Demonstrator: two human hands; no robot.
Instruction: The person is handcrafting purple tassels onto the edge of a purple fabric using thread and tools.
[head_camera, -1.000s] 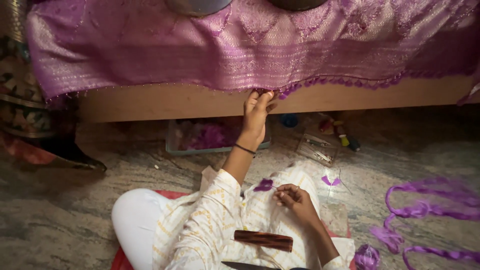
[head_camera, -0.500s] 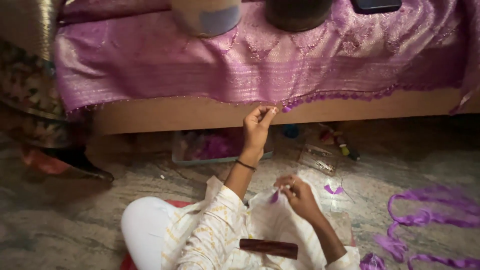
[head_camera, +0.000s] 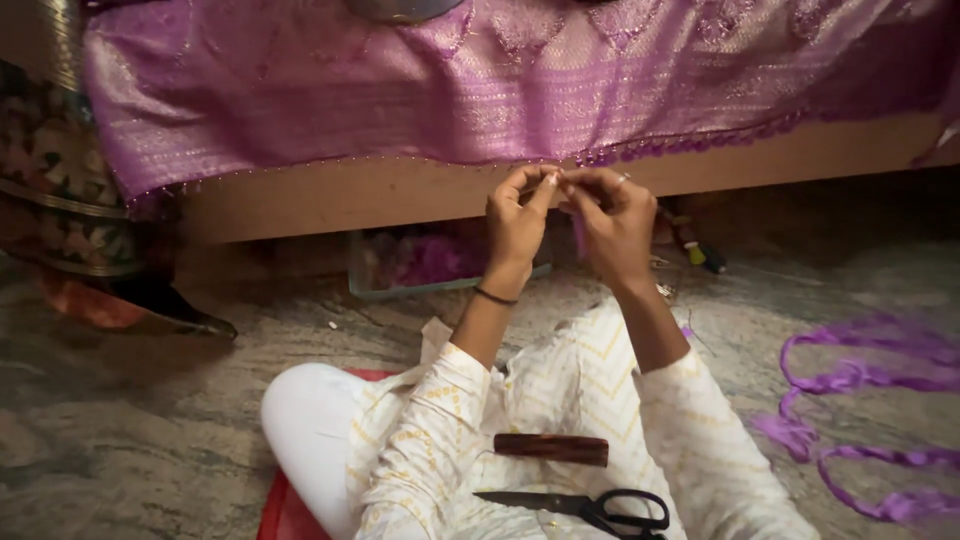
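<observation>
Joining the left hand (head_camera: 517, 215) at the beaded hem of the purple gold-woven silk cloth (head_camera: 480, 85), the right hand (head_camera: 612, 222) has risen from the lap; both sets of fingertips pinch together on purple thread at the wooden bed's front edge.

A pair of black-handled scissors (head_camera: 585, 506) lies on the lap, blades pointing left, with a dark reddish-brown oblong case (head_camera: 551, 449) just above it. A clear plastic tray (head_camera: 420, 262) holding pink material sits on the floor under the wooden bed frame (head_camera: 330, 195). Loops of purple ribbon (head_camera: 860, 400) trail over the mottled stone floor (head_camera: 130, 420) at right. A red mat (head_camera: 285, 510) shows beneath the white-trousered knee.
</observation>
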